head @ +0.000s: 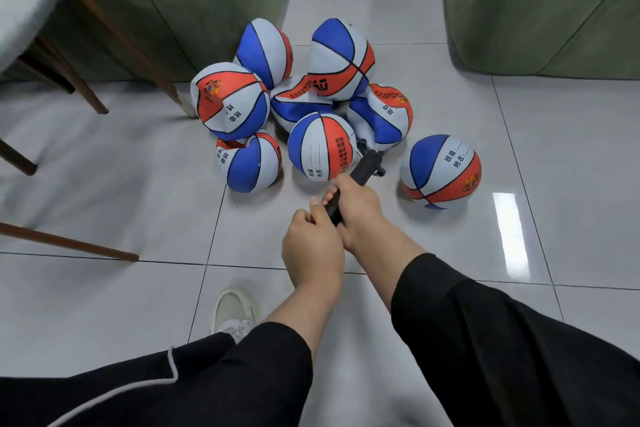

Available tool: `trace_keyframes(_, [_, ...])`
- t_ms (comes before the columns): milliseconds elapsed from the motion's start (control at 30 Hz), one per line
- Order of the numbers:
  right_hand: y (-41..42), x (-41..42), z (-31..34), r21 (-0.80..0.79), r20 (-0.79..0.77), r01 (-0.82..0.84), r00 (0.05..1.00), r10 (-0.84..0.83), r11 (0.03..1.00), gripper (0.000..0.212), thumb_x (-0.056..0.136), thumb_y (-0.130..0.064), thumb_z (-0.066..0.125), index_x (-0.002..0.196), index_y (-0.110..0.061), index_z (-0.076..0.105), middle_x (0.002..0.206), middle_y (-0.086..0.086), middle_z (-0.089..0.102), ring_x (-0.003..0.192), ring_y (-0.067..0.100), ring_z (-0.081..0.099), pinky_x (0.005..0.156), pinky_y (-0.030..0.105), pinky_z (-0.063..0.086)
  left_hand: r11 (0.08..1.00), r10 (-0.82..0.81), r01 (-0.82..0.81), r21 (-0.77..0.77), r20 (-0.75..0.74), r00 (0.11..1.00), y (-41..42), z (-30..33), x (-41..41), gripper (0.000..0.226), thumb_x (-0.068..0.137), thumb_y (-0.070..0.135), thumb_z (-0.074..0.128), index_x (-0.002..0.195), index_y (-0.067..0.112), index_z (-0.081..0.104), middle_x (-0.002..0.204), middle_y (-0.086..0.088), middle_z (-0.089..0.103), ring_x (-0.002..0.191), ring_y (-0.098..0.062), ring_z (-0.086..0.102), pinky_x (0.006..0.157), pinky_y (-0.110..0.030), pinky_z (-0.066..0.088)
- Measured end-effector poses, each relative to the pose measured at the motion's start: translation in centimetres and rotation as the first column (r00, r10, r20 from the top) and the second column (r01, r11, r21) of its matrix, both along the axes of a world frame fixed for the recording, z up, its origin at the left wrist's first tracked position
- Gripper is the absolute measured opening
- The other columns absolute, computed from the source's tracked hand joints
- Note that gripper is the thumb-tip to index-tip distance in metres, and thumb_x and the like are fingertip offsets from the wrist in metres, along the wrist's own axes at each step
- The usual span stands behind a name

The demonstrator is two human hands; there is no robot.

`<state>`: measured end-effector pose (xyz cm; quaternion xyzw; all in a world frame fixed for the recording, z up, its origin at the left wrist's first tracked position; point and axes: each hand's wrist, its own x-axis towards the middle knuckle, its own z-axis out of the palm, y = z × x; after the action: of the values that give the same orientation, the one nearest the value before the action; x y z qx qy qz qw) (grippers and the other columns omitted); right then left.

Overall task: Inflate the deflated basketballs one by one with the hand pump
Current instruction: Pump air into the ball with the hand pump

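A black hand pump (365,165) points away from me toward a red, white and blue basketball (320,146) on the floor tiles; its thin needle meets that ball's right side. My right hand (356,208) grips the pump barrel. My left hand (311,246) is closed on the pump's near end, the handle. Several more basketballs of the same colours, dented and creased, lie piled behind (341,59). One round ball (440,172) sits apart on the right.
Wooden chair legs (93,21) and a grey seat cushion stand at the left. Green fabric furniture (540,7) rises at the back left and back right. My white shoe (232,312) rests on the glossy grey tile floor (519,114) near my knee.
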<state>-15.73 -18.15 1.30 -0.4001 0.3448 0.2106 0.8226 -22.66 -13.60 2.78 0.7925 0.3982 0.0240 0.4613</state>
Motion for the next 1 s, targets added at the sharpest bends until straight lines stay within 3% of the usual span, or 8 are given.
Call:
trace_keyframes(167, [-0.8,0.0,-0.3,-0.040,0.011,-0.005,1.000,0.006,0.999,0.021,0.088,0.000,0.053,0.070,-0.010,0.048,0.059,0.005,0.045,0.050,0.016,0.044,0.055,0.028,0.048,0.994,-0.105,0.105,-0.003,-0.047,0.993,-0.3,0.0,0.4,0.054,0.108,0.052,0.034,0.085,0.010,0.060,0.079,-0.005,0.065,0.081,-0.029,0.062,0.072,-0.040,0.051])
trace_keyframes(367, [-3.5,3.7,0.6,-0.061,0.018,0.059,0.998,-0.058,0.996,0.014,0.093,0.001,0.055,0.083,-0.007,0.050,0.056,0.003,0.047,0.045,0.013,0.045,0.043,0.026,0.045,0.993,-0.116,0.116,0.000,0.020,0.993,-0.8,1.3,-0.1,0.050,0.106,0.049,0.041,0.072,0.013,0.045,0.067,-0.001,0.054,0.067,-0.024,0.050,0.059,-0.036,0.036])
trace_keyframes(467, [-6.6,5.4,0.2,-0.118,-0.039,0.137,0.989,-0.142,0.984,0.008,0.092,0.001,0.060,0.096,-0.004,0.055,0.059,0.004,0.052,0.045,0.014,0.049,0.047,0.026,0.049,0.981,-0.191,0.189,0.033,0.062,0.980,-0.9,1.8,-1.3,0.050,0.106,0.046,0.046,0.066,0.016,0.037,0.058,0.003,0.044,0.058,-0.019,0.041,0.054,-0.033,0.031])
trace_keyframes(567, [-7.3,5.4,-0.5,-0.112,-0.072,0.165,0.982,-0.174,0.980,0.008,0.093,-0.001,0.062,0.093,-0.005,0.055,0.058,0.005,0.052,0.043,0.014,0.049,0.047,0.025,0.048,0.975,-0.220,0.216,0.057,0.076,0.972,-0.9,2.0,-1.4,0.050,0.106,0.043,0.049,0.064,0.018,0.035,0.056,0.004,0.040,0.054,-0.015,0.038,0.051,-0.030,0.026])
trace_keyframes(800, [-3.0,2.2,-0.2,0.018,-0.044,0.115,0.992,-0.114,0.993,0.017,0.096,0.000,0.053,0.082,-0.009,0.048,0.055,0.002,0.044,0.043,0.012,0.042,0.043,0.023,0.044,0.991,-0.126,0.126,0.047,0.016,0.992,-0.6,0.6,-0.1,0.046,0.107,0.039,0.043,0.069,0.012,0.042,0.063,-0.003,0.050,0.066,-0.029,0.047,0.058,-0.036,0.035])
trace_keyframes(1000, [-0.6,-0.4,-1.1,0.008,-0.061,0.019,0.998,-0.018,1.000,0.022,0.090,-0.002,0.055,0.071,-0.010,0.049,0.056,0.003,0.046,0.049,0.015,0.045,0.054,0.028,0.049,0.993,-0.108,0.110,0.046,-0.048,0.993,-0.2,-0.1,0.1,0.048,0.107,0.045,0.041,0.076,0.009,0.054,0.070,-0.004,0.059,0.078,-0.033,0.059,0.068,-0.040,0.049])
